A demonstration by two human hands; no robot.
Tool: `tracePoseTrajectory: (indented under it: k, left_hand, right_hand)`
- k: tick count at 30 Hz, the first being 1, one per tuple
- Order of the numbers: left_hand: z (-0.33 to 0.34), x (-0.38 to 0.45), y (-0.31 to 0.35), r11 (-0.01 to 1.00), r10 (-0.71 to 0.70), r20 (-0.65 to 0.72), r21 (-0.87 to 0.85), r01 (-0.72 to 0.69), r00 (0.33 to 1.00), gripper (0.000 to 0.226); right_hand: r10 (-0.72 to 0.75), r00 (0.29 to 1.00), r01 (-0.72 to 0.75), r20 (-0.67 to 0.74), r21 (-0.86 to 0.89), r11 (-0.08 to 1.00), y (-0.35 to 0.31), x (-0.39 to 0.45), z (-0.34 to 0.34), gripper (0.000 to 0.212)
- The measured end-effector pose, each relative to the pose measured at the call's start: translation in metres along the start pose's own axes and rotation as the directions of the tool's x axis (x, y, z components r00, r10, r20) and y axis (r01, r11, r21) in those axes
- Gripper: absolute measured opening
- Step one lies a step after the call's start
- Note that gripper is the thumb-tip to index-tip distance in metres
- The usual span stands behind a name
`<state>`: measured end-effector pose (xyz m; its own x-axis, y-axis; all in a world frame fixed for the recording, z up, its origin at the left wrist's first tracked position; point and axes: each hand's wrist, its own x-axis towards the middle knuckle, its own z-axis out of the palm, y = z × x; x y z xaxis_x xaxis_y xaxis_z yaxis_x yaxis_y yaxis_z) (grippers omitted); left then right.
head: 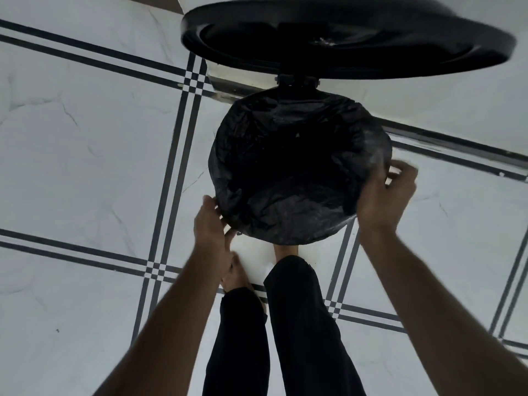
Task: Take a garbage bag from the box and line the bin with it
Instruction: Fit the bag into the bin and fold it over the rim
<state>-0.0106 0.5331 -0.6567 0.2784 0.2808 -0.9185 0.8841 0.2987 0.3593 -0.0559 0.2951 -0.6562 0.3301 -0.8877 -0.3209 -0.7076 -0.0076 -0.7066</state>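
The right hand (385, 192) pinches the black garbage bag (288, 172) at the bin's right rim; the left hand (210, 224) lies against the near-left rim, grip hidden. The crinkled, glossy film already covers the round pedal bin (384, 144), its lid (343, 38) raised. Judging by this, only tucking the edge remains. No box in view.

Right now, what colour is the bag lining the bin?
Black. The garbage bag is glossy and crinkled, stretched over the bin's rim; the head view shows it.
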Motion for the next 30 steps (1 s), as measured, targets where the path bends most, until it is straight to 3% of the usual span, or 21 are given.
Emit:
tracePoseTrajectory:
  k: [4,7,11,14,16,18,20,22,26,30]
  left_hand:
    - [-0.008,-0.021,-0.025,0.989,-0.134,0.06,-0.053,0.137,0.989,0.05]
    - [-0.007,-0.014,-0.03,0.981,-0.175,0.069,-0.073,0.18,0.982,0.051]
    - [-0.005,-0.018,-0.035,0.969,-0.197,0.129,-0.127,0.214,0.972,0.048]
    - [-0.004,-0.018,-0.037,0.961,-0.207,0.124,-0.158,0.225,0.97,0.049]
    - [-0.004,-0.017,-0.041,0.96,-0.216,0.11,-0.156,0.232,0.97,0.052]
    - [-0.005,-0.015,-0.044,0.966,-0.21,0.09,-0.132,0.22,0.974,0.052]
    - [-0.005,-0.015,-0.045,0.973,-0.211,0.079,-0.08,0.217,0.974,0.051]
    - [-0.005,-0.018,-0.046,0.978,-0.201,0.088,-0.04,0.205,0.976,0.049]
    - [-0.006,-0.024,-0.049,0.969,-0.216,0.109,-0.094,0.227,0.97,0.056]
    - [-0.008,-0.026,-0.053,0.941,-0.246,0.163,-0.196,0.275,0.956,0.075]
  right_hand:
    - [0.368,0.915,-0.396,0.168,0.186,0.899,0.019,-0.03,-0.005,0.029]
    - [0.489,0.822,-0.563,0.293,0.286,0.775,0.026,-0.027,-0.005,0.033]
    - [0.622,0.704,-0.71,0.344,0.311,0.632,0.041,-0.012,-0.012,0.028]
    - [0.626,0.702,-0.71,0.341,0.266,0.652,0.057,-0.01,-0.019,0.023]
    - [0.6,0.758,-0.646,0.257,0.165,0.746,0.069,-0.011,-0.023,0.016]
    - [0.52,0.827,-0.549,0.216,0.106,0.829,0.077,-0.013,-0.024,0.028]
    - [0.483,0.842,-0.508,0.239,0.051,0.86,0.076,-0.013,-0.022,0.025]
    - [0.499,0.796,-0.563,0.343,0.117,0.818,0.073,-0.012,-0.019,0.011]
    - [0.479,0.712,-0.652,0.513,0.233,0.721,0.066,-0.012,-0.014,0.019]
    - [0.523,0.621,-0.774,0.584,0.352,0.526,0.057,-0.017,-0.023,0.027]
